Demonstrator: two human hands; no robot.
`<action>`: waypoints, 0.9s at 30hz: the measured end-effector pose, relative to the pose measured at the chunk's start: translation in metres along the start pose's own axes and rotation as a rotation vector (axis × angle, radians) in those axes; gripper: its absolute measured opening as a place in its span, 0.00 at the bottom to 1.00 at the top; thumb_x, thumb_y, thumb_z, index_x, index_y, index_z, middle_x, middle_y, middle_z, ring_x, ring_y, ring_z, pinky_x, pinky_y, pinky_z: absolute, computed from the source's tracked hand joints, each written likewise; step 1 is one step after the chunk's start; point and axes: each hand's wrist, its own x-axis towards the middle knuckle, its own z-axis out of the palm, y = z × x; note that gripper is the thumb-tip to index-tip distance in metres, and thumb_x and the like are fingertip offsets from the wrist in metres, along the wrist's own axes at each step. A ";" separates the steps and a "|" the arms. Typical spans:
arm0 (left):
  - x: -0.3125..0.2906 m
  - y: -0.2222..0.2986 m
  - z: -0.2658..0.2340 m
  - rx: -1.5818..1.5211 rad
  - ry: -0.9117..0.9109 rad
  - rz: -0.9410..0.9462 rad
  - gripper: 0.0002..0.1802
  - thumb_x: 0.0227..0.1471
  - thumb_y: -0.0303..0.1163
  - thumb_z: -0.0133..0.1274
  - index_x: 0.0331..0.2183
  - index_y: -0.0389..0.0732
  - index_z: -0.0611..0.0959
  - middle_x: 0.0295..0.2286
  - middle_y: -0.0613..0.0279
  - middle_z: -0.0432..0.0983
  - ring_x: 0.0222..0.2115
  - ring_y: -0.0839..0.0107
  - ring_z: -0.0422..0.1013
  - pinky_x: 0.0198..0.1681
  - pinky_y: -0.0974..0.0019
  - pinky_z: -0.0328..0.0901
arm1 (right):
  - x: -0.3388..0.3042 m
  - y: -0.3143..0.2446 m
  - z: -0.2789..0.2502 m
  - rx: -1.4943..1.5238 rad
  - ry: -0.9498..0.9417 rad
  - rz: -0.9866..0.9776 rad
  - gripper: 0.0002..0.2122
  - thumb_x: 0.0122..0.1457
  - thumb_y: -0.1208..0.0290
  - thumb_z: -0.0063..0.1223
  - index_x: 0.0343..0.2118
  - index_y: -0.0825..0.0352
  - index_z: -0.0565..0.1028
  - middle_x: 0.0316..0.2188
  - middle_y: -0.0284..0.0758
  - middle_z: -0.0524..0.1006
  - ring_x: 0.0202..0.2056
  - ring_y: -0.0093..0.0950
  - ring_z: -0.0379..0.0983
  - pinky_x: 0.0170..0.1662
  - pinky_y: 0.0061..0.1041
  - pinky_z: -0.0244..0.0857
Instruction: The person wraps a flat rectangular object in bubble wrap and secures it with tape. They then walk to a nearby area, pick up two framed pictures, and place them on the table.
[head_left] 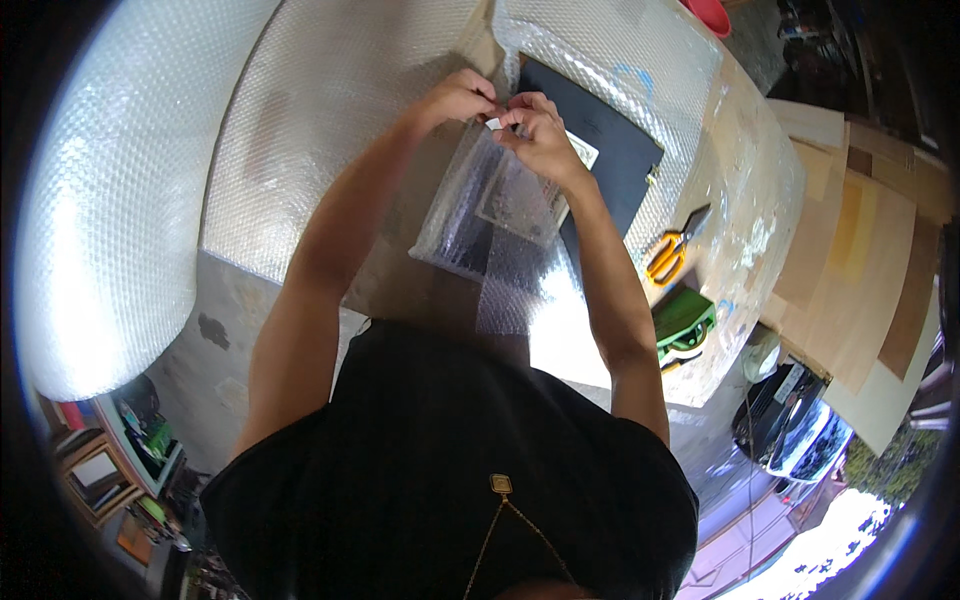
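My left hand (462, 97) is closed in a pinch at the far end of a bubble-wrapped flat package (455, 215); what its fingertips hold is hidden. Close beside it, my right hand (540, 135) pinches a small white piece (493, 124) at the package's far edge. Through the clear wrap a pale, framed-looking rectangle (515, 210) shows. Under and beyond my right hand lies a dark flat board (600, 125), with a cream printed card (582, 150) on it, partly covered by my wrist.
A big bubble wrap roll (110, 220) stands at the left, and a loose sheet (330, 110) covers the table. Orange-handled scissors (668, 258) and a green tape dispenser (685, 320) lie at the right. Cardboard sheets (850, 270) stand beyond the table's right edge.
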 end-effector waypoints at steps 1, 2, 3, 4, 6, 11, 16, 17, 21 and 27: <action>-0.001 -0.001 0.000 -0.022 0.012 0.016 0.08 0.40 0.26 0.57 0.28 0.35 0.83 0.21 0.67 0.76 0.25 0.78 0.69 0.29 0.70 0.64 | 0.008 0.002 0.003 -0.014 -0.021 0.037 0.10 0.48 0.66 0.64 0.32 0.63 0.79 0.46 0.39 0.69 0.49 0.37 0.65 0.52 0.34 0.59; 0.002 0.000 -0.004 -0.015 -0.002 0.015 0.08 0.40 0.26 0.57 0.27 0.35 0.83 0.21 0.67 0.76 0.25 0.77 0.69 0.28 0.70 0.63 | 0.013 0.006 0.007 -0.029 -0.038 0.076 0.10 0.48 0.65 0.64 0.32 0.62 0.80 0.46 0.38 0.69 0.49 0.37 0.65 0.52 0.34 0.60; 0.002 -0.003 -0.003 -0.015 -0.018 0.010 0.08 0.39 0.26 0.56 0.27 0.35 0.83 0.21 0.67 0.76 0.25 0.77 0.69 0.28 0.69 0.63 | 0.016 0.006 0.008 -0.044 -0.063 0.120 0.10 0.48 0.63 0.64 0.31 0.62 0.80 0.45 0.38 0.70 0.48 0.37 0.65 0.51 0.34 0.60; 0.003 -0.005 -0.003 -0.014 -0.037 0.005 0.08 0.39 0.26 0.56 0.27 0.35 0.83 0.21 0.66 0.76 0.25 0.77 0.69 0.28 0.69 0.63 | 0.019 0.007 0.009 -0.050 -0.056 0.118 0.10 0.47 0.63 0.65 0.31 0.60 0.80 0.44 0.37 0.70 0.47 0.36 0.66 0.50 0.34 0.60; 0.004 -0.005 -0.005 -0.005 -0.045 -0.027 0.09 0.38 0.27 0.56 0.27 0.35 0.83 0.21 0.65 0.76 0.25 0.75 0.69 0.28 0.69 0.63 | 0.021 0.007 0.010 -0.059 -0.034 0.122 0.09 0.46 0.64 0.66 0.30 0.58 0.81 0.41 0.35 0.72 0.46 0.35 0.67 0.48 0.34 0.60; -0.004 0.009 -0.009 -0.129 -0.094 -0.163 0.11 0.43 0.28 0.55 0.32 0.35 0.83 0.26 0.62 0.78 0.29 0.72 0.73 0.34 0.70 0.68 | 0.014 0.010 0.025 -0.164 0.157 0.011 0.07 0.45 0.65 0.65 0.29 0.53 0.82 0.33 0.31 0.73 0.41 0.34 0.68 0.42 0.35 0.60; -0.032 -0.017 -0.001 -0.724 0.007 -0.021 0.17 0.48 0.33 0.57 0.41 0.36 0.81 0.34 0.60 0.79 0.32 0.70 0.75 0.41 0.69 0.68 | 0.020 0.004 0.031 -0.230 0.198 0.072 0.06 0.44 0.65 0.64 0.28 0.54 0.82 0.30 0.30 0.72 0.39 0.33 0.68 0.41 0.36 0.60; -0.033 -0.031 0.003 -0.819 -0.005 0.085 0.18 0.49 0.34 0.57 0.42 0.36 0.80 0.35 0.59 0.79 0.32 0.70 0.75 0.42 0.69 0.68 | 0.022 0.001 0.031 -0.239 0.199 0.083 0.06 0.44 0.65 0.64 0.28 0.54 0.82 0.29 0.30 0.72 0.38 0.32 0.69 0.41 0.37 0.60; -0.046 -0.028 0.021 -0.295 0.207 0.098 0.16 0.50 0.33 0.57 0.41 0.37 0.81 0.34 0.61 0.79 0.32 0.72 0.75 0.39 0.69 0.68 | 0.023 0.005 0.036 -0.311 0.228 0.091 0.10 0.42 0.65 0.63 0.31 0.54 0.82 0.28 0.31 0.72 0.37 0.32 0.69 0.40 0.37 0.61; -0.044 -0.024 0.031 -0.070 0.520 0.028 0.14 0.50 0.31 0.57 0.41 0.38 0.82 0.30 0.64 0.80 0.30 0.78 0.73 0.35 0.70 0.67 | 0.035 -0.004 0.033 -0.161 0.147 0.302 0.27 0.39 0.65 0.64 0.47 0.49 0.70 0.36 0.34 0.73 0.44 0.36 0.69 0.45 0.43 0.57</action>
